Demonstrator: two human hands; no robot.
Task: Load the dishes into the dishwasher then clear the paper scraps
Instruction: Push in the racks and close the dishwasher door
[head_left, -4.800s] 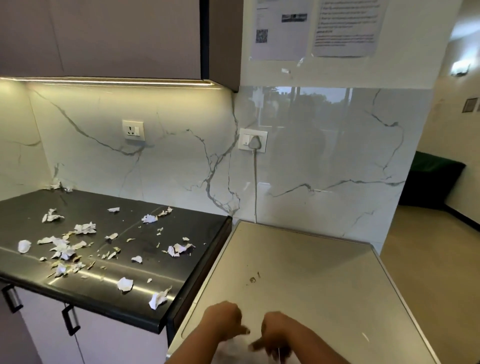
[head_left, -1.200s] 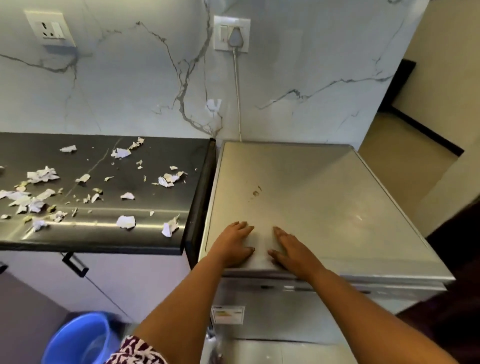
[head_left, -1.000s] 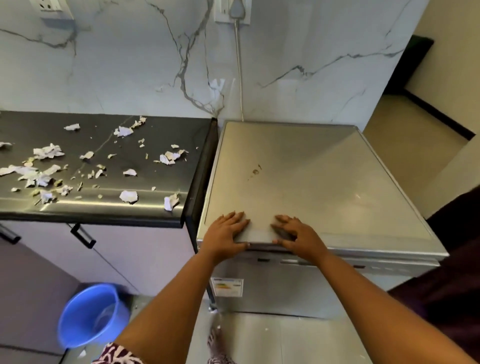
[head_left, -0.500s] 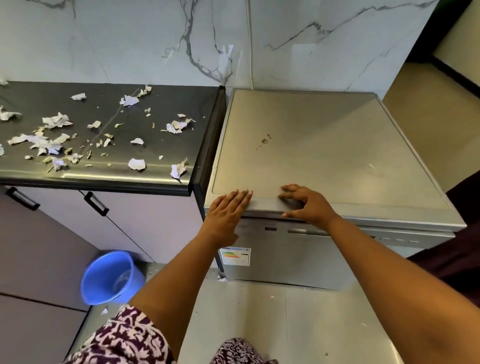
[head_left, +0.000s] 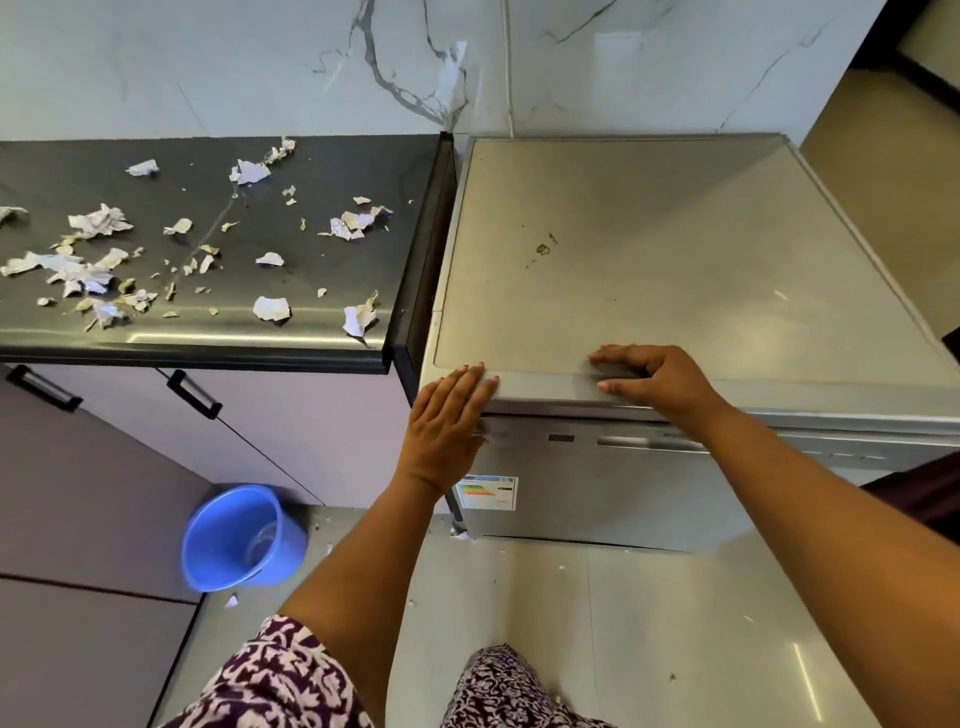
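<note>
A silver dishwasher (head_left: 649, 260) stands to the right of a dark countertop (head_left: 322, 338), its door closed. My left hand (head_left: 449, 421) lies flat with straight fingers over the front left edge of its top, thumb by the control strip. My right hand (head_left: 657, 382) rests on the front edge of the top with its fingers loosely bent. Neither hand holds anything. Several torn white paper scraps (head_left: 270, 307) lie scattered over the countertop. No dishes are in view.
A blue bucket (head_left: 239, 538) sits on the floor below the counter's cabinet doors (head_left: 130, 467) with black handles. A marble wall with a hanging cord backs the counter and dishwasher. Pale floor tiles lie in front of the dishwasher; a doorway opens at the right.
Both hands have slid from the dishwasher's top back to its front edge, the left now hanging over the edge. The view has tilted down, showing the floor and bucket.
</note>
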